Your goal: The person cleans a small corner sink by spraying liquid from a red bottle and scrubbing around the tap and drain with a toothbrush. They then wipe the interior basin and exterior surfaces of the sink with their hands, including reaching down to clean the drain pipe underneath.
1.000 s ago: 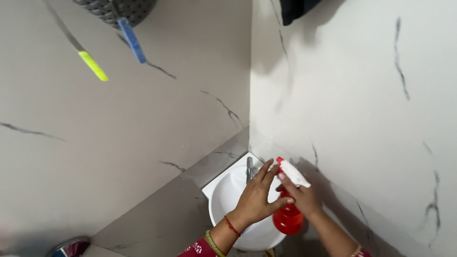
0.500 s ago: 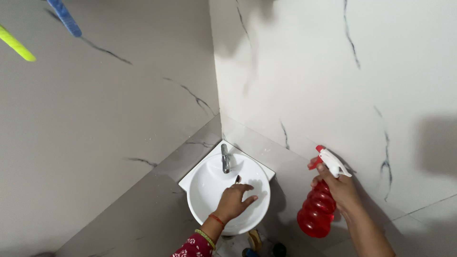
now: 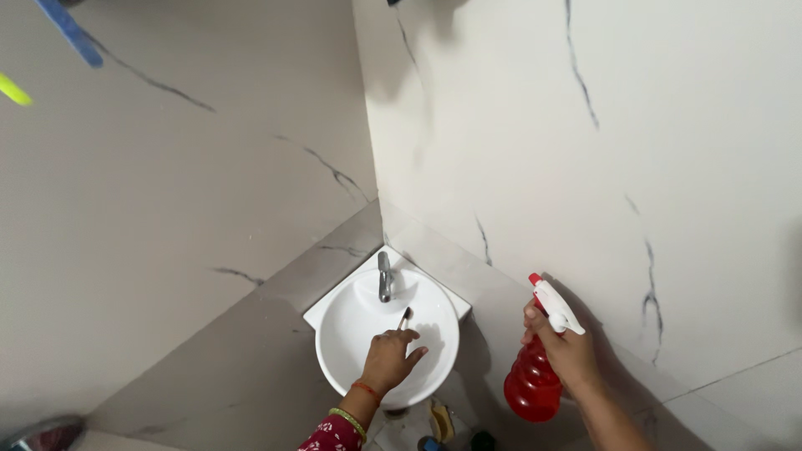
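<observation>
While a red spray bottle is gripped in the right hand, a corner basin is scrubbed
A small brush is pinched in the left hand; short strokes near the tap are judged best

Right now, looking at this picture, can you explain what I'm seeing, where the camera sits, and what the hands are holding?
The camera is worn on a person's head and looks down at their own two bare hands. Below is a small white corner sink with a metal tap, set between marbled walls. The left hand reaches into the sink and holds a small brush, seemingly a toothbrush. The right hand grips a red spray bottle with a white trigger head, held beside the sink near the wall.
</observation>
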